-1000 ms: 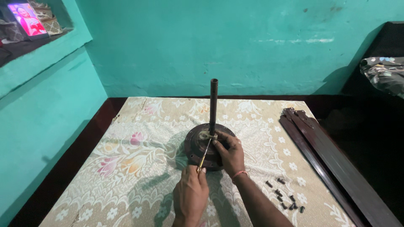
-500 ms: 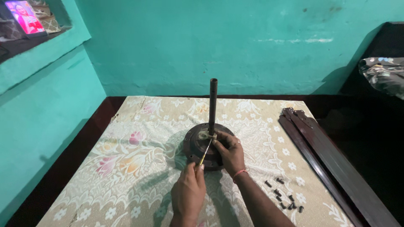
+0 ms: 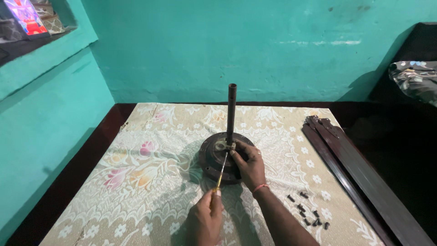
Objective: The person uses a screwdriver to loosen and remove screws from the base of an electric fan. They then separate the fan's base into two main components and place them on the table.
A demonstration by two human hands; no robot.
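Left hand [image 3: 205, 217] at bottom centre, fingers clenched round the yellow handle of a screwdriver [image 3: 221, 169]; the thin shaft runs up and slightly right, tip at the hub by the base of the rod. Right hand [image 3: 249, 165] lies on the near-right part of the ceiling fan motor housing [image 3: 210, 155], fingers curled, fingertips pinching something small beside the screwdriver tip; what exactly it pinches cannot be told. Ring on one finger, orange thread band on the wrist. The two hands sit close together, left just below right, the housing directly beyond the left hand and under the right.

Housing is a dark round disc, flat on the floral cloth [image 3: 150, 164] that covers the table, bolt holes around its rim, pale wire or winding at the centre. A dark down rod [image 3: 231, 111] stands upright from the middle, hole near its top.

Right of the right forearm, a scatter of small black screws [image 3: 308, 212] on the cloth, apart from the housing. Further right, dark brown fan blades [image 3: 350, 173] stacked along the table edge. Teal wall [image 3: 227, 45] behind; patterned fabric [image 3: 416, 77] at far right.
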